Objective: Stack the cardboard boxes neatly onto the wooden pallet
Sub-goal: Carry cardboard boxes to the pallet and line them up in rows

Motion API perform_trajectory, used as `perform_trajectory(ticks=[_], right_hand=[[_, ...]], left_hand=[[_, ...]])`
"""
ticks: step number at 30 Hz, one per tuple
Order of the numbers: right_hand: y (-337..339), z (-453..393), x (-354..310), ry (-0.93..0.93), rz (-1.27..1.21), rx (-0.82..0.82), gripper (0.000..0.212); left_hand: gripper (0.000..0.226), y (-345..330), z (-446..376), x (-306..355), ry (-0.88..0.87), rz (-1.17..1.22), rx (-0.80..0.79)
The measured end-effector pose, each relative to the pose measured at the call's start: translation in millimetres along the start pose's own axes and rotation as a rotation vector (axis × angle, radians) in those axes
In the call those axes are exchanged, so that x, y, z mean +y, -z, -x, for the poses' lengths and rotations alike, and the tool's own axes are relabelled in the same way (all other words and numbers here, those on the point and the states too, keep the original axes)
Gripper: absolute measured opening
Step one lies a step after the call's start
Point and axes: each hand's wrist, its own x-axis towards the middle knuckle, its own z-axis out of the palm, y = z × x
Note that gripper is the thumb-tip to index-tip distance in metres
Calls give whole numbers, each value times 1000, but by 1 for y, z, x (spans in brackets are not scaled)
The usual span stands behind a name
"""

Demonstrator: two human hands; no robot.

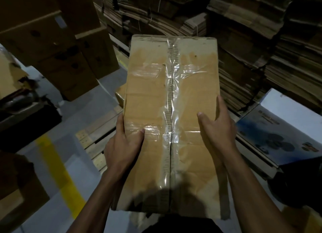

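Note:
A long brown cardboard box (pixel 149 96), sealed with clear tape along its middle seam, is held up in front of me. My left hand (pixel 123 145) grips its left edge, thumb on top and fingers wrapped down the side. My right hand (pixel 217 126) grips the right edge the same way, thumb spread across the top. Below the box, a pale wooden pallet (pixel 94 142) lies on the grey floor, mostly hidden by the box. Another brown box (pixel 120 93) peeks out from under the held one on the left.
Stacked brown boxes (pixel 52 41) stand at the back left. Tall piles of flattened cardboard (pixel 261 49) fill the back and right. A blue-and-white printed carton (pixel 282 131) lies at the right. A yellow floor line (pixel 57 168) runs at the left beside a dark box (pixel 15 189).

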Motion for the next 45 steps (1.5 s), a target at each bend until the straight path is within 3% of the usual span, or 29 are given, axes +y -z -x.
perform_trajectory(ticks=[7, 18, 29, 38, 42, 45], right_hand=[[-45, -103, -9, -70, -42, 12, 80], [-78, -228, -41, -238, -61, 36, 90], [-119, -288, -28, -409, 25, 177, 66], [-198, -318, -22, -661, 39, 316, 65], [-242, -330, 1, -743, 25, 348, 66], [-275, -337, 31, -776, 17, 342, 65]], left_hand=[[81, -27, -112, 12, -64, -98, 29], [85, -49, -251, 58, -50, -182, -68], [92, -96, -365, 59, -110, -277, -294], [84, -146, -479, 18, -206, -346, -543], [58, -177, -515, -11, -252, -360, -624], [52, -206, -533, -37, -290, -372, -637]])
